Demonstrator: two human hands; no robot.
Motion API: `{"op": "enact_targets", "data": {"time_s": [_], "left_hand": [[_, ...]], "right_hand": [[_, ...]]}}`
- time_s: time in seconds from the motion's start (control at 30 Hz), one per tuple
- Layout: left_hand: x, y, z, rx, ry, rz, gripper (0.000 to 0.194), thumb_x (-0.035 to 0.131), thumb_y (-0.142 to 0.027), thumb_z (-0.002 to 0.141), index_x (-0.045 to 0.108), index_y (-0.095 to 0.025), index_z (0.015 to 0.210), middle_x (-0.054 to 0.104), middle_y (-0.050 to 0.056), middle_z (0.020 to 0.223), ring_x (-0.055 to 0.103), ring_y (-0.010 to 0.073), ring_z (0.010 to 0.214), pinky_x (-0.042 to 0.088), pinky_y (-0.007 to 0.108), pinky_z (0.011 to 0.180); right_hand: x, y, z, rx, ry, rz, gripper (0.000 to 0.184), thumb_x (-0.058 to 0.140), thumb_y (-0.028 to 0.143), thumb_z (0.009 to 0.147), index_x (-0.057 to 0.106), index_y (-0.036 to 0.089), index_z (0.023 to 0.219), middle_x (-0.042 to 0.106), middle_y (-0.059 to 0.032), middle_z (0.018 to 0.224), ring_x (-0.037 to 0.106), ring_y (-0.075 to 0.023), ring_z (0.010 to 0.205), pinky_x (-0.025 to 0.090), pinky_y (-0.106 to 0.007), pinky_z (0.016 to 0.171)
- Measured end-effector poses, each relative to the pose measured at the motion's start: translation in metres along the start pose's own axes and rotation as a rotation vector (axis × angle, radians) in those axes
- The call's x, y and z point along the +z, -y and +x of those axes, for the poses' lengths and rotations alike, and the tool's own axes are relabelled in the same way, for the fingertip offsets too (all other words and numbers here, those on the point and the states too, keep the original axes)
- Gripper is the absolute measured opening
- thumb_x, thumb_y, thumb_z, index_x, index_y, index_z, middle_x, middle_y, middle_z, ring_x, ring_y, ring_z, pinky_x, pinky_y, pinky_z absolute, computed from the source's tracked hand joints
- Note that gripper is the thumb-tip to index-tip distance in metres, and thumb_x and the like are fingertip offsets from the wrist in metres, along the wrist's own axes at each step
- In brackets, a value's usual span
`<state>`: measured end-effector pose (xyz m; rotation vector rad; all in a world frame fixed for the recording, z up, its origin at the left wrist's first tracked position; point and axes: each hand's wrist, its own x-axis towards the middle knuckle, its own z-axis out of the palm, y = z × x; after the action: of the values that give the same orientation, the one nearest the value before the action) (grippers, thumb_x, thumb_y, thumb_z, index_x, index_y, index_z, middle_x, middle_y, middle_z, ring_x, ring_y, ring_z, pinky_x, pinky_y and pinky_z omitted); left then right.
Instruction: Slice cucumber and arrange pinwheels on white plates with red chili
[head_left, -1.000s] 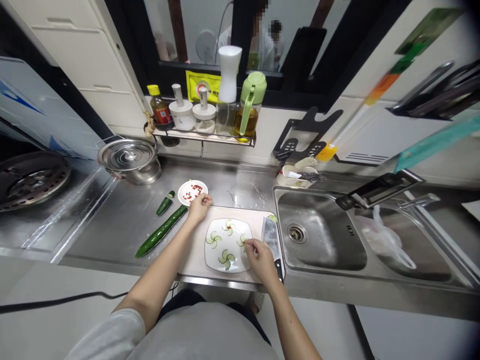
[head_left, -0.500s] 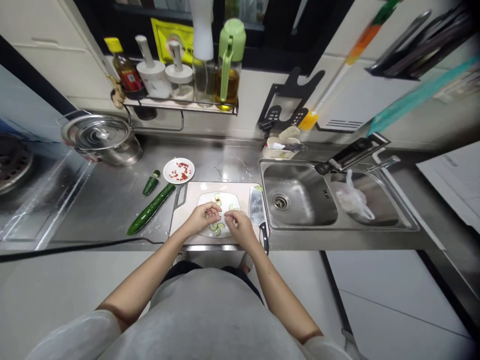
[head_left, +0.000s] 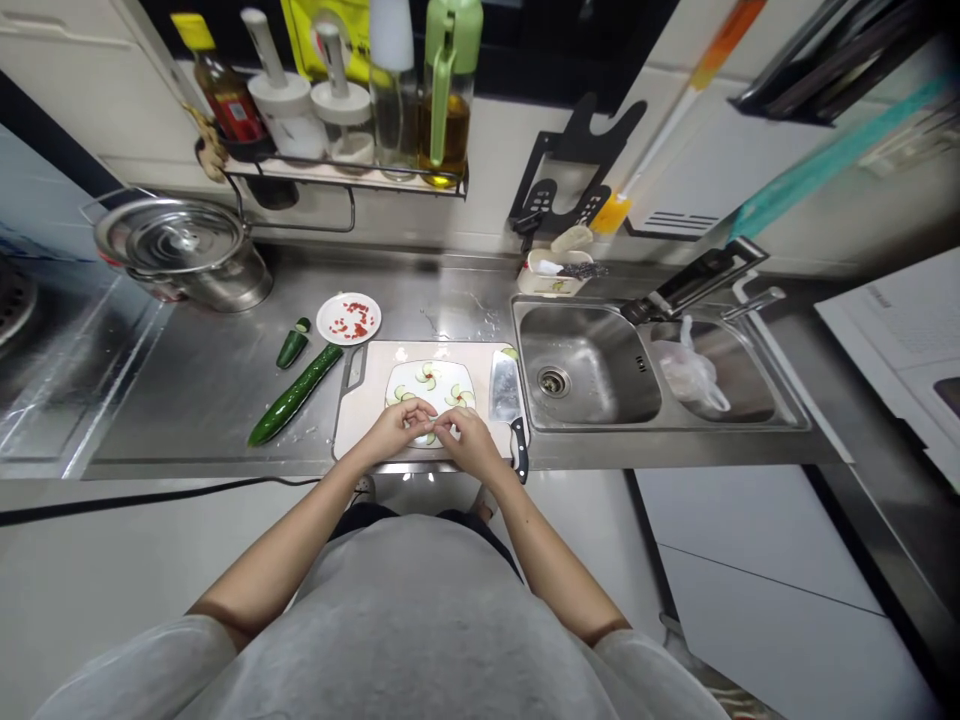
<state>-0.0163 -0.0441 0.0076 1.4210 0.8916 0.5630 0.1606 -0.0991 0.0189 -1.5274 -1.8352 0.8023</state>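
Note:
My left hand (head_left: pixel 396 430) and my right hand (head_left: pixel 472 442) meet over the near part of a white square plate (head_left: pixel 452 374), fingertips pinched close together. What sits between the fingers is too small to make out. Pinwheels of thin cucumber slices (head_left: pixel 428 375) with red centres lie on the plate; my hands partly cover the nearer ones. Beneath the plate is a pale cutting board (head_left: pixel 361 412). A kitchen knife (head_left: pixel 505 388) rests along the board's right side. Up to the left, a small white plate (head_left: pixel 325 318) carries chopped red bits (head_left: pixel 358 322).
Left of the board lie a long cucumber (head_left: pixel 295 399) and a short cucumber piece (head_left: pixel 292 348). A lidded steel pot (head_left: pixel 236 280) stands at the back left. To the right is a double sink (head_left: pixel 600 385) with a plastic bag (head_left: pixel 690 375). Bottles and jars fill a wall rack (head_left: pixel 345 178).
My left hand has moved from beside the small plate of red bits to the square plate, meeting my right hand, which shifted toward the plate's near part. The view has tilted downward.

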Motion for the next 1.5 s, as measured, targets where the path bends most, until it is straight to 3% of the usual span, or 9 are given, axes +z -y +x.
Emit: {"op": "enact_targets", "data": {"time_s": [0.3, 0.6, 0.9, 1.5], "left_hand": [[0.003, 0.003, 0.001, 0.003, -0.063, 0.011, 0.028, 0.065, -0.036, 0.078, 0.062, -0.016, 0.097, 0.062, 0.000, 0.072, 0.056, 0.0114, 0.066, 0.043, 0.023, 0.064], [-0.007, 0.012, -0.003, -0.080, -0.364, 0.294, 0.024, 0.059, -0.036, 0.079, 0.065, -0.020, 0.096, 0.061, -0.002, 0.071, 0.054, 0.0119, 0.063, 0.042, 0.023, 0.062], [0.002, 0.011, -0.005, -0.159, -0.280, 0.645, 0.017, 0.057, -0.030, 0.082, 0.066, -0.024, 0.096, 0.068, -0.001, 0.077, 0.058, 0.0154, 0.067, 0.039, 0.026, 0.065], [0.015, 0.014, 0.007, -0.249, -0.196, 0.786, 0.018, 0.056, -0.031, 0.083, 0.065, -0.025, 0.097, 0.069, 0.002, 0.083, 0.061, 0.0209, 0.082, 0.038, 0.028, 0.067]], "right_hand": [[0.004, -0.004, 0.006, 0.003, -0.001, 0.002, 0.013, 0.051, 0.021, 0.085, 0.056, 0.020, 0.074, 0.057, -0.0006, 0.073, 0.049, -0.0159, 0.075, 0.037, -0.028, 0.072], [0.010, -0.018, 0.016, 0.062, 0.070, -0.208, 0.016, 0.050, 0.021, 0.088, 0.057, 0.020, 0.075, 0.058, -0.0009, 0.073, 0.049, -0.0161, 0.074, 0.033, -0.027, 0.071], [0.017, -0.015, 0.018, 0.083, 0.209, -0.425, 0.018, 0.048, 0.025, 0.092, 0.062, 0.019, 0.081, 0.064, -0.0038, 0.082, 0.050, -0.0176, 0.083, 0.025, -0.031, 0.077], [0.024, -0.018, 0.020, 0.084, 0.282, -0.508, 0.024, 0.044, 0.024, 0.094, 0.064, 0.018, 0.083, 0.064, -0.0055, 0.083, 0.049, -0.0193, 0.083, 0.023, -0.033, 0.078]]}}
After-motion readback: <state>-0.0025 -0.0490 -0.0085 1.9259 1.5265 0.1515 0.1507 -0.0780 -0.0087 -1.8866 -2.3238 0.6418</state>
